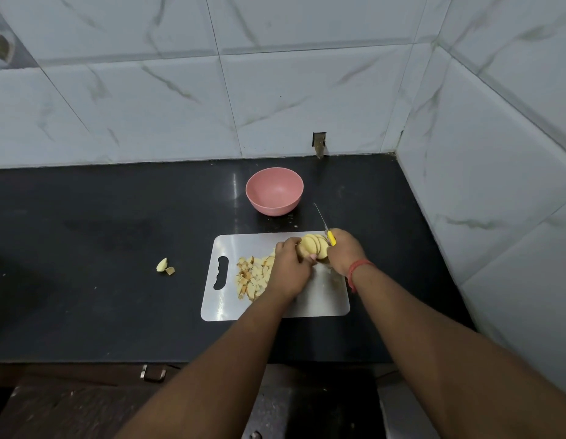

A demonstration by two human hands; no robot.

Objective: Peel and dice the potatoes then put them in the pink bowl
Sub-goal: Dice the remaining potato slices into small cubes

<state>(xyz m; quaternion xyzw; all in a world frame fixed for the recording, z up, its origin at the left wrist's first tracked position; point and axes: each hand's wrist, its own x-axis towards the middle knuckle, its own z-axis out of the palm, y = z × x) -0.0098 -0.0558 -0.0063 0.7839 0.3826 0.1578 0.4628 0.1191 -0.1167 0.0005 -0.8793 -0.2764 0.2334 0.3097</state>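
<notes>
A steel cutting board (224,308) lies on the black counter. On its far right part a peeled potato (315,247), cut into slices that still stand together, is held by my left hand (291,269), fingers curled round it. My right hand (345,253) grips a yellow-handled knife (326,228) just right of the slices, its blade pointing away toward the wall. A heap of diced potato (253,277) lies on the board left of my left hand. The pink bowl (274,190) stands behind the board and holds nothing.
Two stray potato pieces (165,266) lie on the black counter (101,248) left of the board. Tiled walls close the counter at the back and right. The counter's front edge runs below the board, with a cabinet handle (153,373) beneath.
</notes>
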